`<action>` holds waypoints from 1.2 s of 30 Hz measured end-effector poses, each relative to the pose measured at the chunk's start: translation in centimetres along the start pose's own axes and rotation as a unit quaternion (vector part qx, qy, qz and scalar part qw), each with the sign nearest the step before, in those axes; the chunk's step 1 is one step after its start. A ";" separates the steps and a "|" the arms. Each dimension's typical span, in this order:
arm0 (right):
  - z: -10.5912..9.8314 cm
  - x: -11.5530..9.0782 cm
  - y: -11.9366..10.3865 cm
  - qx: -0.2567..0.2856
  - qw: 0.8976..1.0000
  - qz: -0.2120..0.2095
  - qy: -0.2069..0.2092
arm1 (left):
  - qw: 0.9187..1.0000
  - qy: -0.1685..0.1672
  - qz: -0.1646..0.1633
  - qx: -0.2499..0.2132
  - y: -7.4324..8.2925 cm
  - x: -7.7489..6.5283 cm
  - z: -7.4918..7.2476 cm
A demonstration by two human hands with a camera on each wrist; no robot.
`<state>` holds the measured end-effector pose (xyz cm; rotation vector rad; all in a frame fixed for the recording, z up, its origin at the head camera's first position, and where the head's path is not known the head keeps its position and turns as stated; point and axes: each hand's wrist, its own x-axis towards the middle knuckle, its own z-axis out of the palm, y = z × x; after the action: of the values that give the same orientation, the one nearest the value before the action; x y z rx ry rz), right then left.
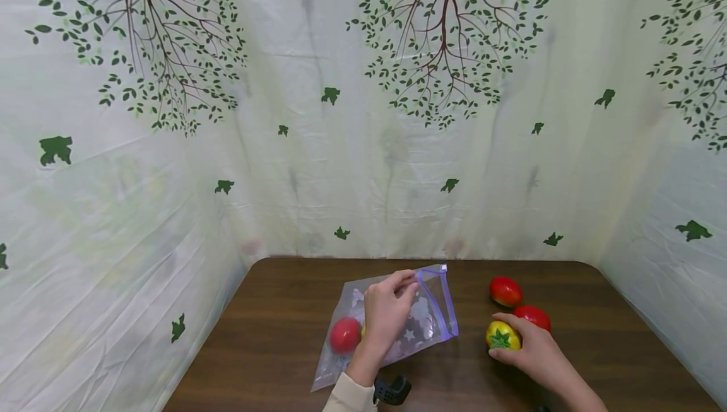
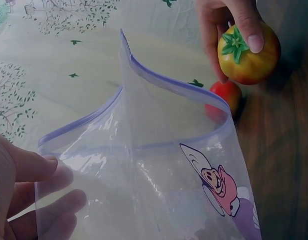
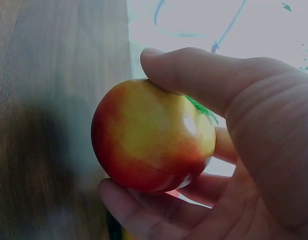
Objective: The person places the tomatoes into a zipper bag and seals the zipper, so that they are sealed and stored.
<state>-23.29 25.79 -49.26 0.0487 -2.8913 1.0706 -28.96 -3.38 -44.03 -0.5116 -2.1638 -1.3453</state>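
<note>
My left hand (image 1: pixel 389 308) pinches the side of a clear zip bag (image 1: pixel 423 336) near its mouth. In the left wrist view the bag's purple-edged mouth gapes apart, and a cartoon print shows on its front. A red round fruit (image 1: pixel 344 335) lies inside the bag, with a sliver of something yellow beside it, mostly hidden by the hand. To the right, my right hand (image 1: pixel 531 347) grips a yellow-and-red tomato (image 3: pixel 151 137) with a green star-shaped top, thumb on one side and fingers curled round the other.
Two more red fruits sit on the brown wooden table (image 1: pixel 267 330) by the right hand: one red fruit (image 1: pixel 505 291) farther back, another red fruit (image 1: pixel 532 317) just behind the fingers. A leaf-printed curtain (image 1: pixel 392 197) surrounds the table. A black band (image 1: pixel 392 390) is on the left wrist.
</note>
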 end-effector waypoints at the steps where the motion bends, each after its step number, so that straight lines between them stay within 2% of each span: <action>1: 0.0 0.0 0.0 -0.001 1.000 0.000 0.000 | 1.000 0.001 0.002 0.000 0.0 0.0 0.0; 13: -0.3 0.3 -0.2 -0.003 1.000 0.000 -0.002 | 1.000 -0.008 -0.002 0.002 -0.2 0.0 0.2; 28: -0.2 0.2 -0.8 0.020 1.000 -0.011 0.016 | 0.999 -0.023 -0.035 -0.014 -0.2 -0.2 0.3; 36: -0.5 0.5 -1.3 0.040 0.999 -0.019 0.023 | 0.999 -0.032 -0.031 -0.026 -0.4 -0.2 0.3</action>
<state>-23.70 25.12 -48.02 0.0820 -2.7947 1.1645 -29.11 -3.25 -44.56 -0.5188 -2.2172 -1.4409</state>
